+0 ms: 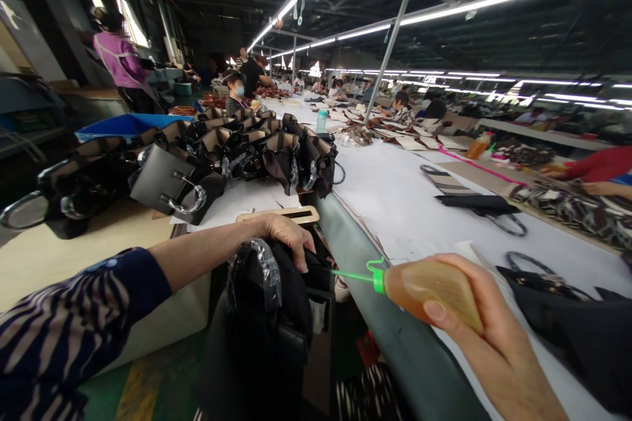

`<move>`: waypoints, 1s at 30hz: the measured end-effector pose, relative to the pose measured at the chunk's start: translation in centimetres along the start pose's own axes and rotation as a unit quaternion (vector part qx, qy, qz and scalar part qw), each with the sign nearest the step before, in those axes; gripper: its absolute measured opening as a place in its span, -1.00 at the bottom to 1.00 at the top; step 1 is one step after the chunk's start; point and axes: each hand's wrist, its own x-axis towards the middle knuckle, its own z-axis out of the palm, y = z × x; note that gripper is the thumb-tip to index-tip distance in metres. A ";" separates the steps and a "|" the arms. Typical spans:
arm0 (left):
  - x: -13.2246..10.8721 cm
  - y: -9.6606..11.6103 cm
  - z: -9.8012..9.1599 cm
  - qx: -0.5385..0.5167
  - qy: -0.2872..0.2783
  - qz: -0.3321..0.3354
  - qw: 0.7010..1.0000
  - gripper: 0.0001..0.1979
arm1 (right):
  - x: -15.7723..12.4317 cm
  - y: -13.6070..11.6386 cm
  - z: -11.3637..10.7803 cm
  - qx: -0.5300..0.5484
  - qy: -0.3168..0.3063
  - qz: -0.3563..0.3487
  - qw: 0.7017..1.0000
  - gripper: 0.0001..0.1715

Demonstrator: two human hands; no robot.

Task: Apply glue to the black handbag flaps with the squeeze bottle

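Note:
In my right hand (474,316) is a squeeze bottle (424,289) of amber liquid, tipped on its side with its green nozzle pointing left. The nozzle tip meets the upper edge of a black handbag (266,342) in front of me, though the exact contact is hard to make out. My left hand (291,237) grips that bag's top edge, fingers bent over it and thumb hidden. A plastic-wrapped handle (259,270) arches up on the bag's near side. Just beyond my left hand lies a tan slotted frame (301,214).
Many black handbags (232,145) crowd the table on the left, before a blue bin (128,123). The white-covered table (385,177) on the right carries flat bag pieces (474,204) and another amber bottle (478,145). A co-worker's red sleeve (600,164) reaches in at right.

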 end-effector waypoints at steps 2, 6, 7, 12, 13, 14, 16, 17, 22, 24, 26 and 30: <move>0.0 0.0 0.0 0.001 -0.002 -0.007 1.000 -0.82 | -0.2 -0.1 -0.1 -0.006 -0.004 -0.016 1.000 -0.54; -0.1 0.2 0.0 0.002 0.006 -0.012 1.000 -0.82 | -0.6 0.0 -0.2 -0.022 -0.019 -0.029 0.999 -0.53; -0.2 0.2 0.1 0.000 0.008 -0.014 1.000 -0.83 | -0.6 0.0 -0.3 -0.025 -0.022 -0.031 0.999 -0.52; -0.3 0.2 0.0 -0.004 0.006 -0.024 1.000 -0.83 | -0.5 0.1 -0.5 -0.026 -0.055 -0.065 0.996 -0.54; -0.2 0.1 -0.1 -0.005 0.005 -0.021 1.000 -0.82 | -0.5 0.0 -0.5 -0.025 -0.059 -0.068 0.996 -0.54; -0.2 0.0 -0.2 -0.005 0.004 -0.019 1.000 -0.81 | -0.4 -0.1 -0.5 -0.024 -0.065 -0.067 0.995 -0.55; -0.1 -0.1 -0.3 -0.006 0.004 -0.019 1.000 -0.80 | -0.4 -0.2 -0.4 -0.021 -0.068 -0.053 0.996 -0.55; -0.1 -0.2 -0.3 -0.008 0.005 -0.021 1.000 -0.79 | -0.4 -0.2 -0.4 -0.020 -0.067 -0.043 0.997 -0.54; -0.2 -0.2 -0.4 -0.007 0.016 -0.021 1.000 -0.75 | -0.4 0.1 -0.5 -0.015 -0.057 -0.009 0.998 -0.51; -0.2 -0.1 -0.4 -0.004 0.015 -0.015 1.000 -0.76 | -0.4 0.1 -0.6 -0.013 -0.060 -0.011 0.998 -0.51; -0.3 -0.1 -0.4 0.000 0.014 -0.005 1.000 -0.76 | -0.4 -0.1 -0.6 -0.012 -0.069 -0.016 0.997 -0.52; -0.3 -0.1 -0.4 0.005 0.018 -0.005 1.000 -0.77 | -0.4 -0.4 -0.5 -0.017 -0.076 -0.028 0.997 -0.57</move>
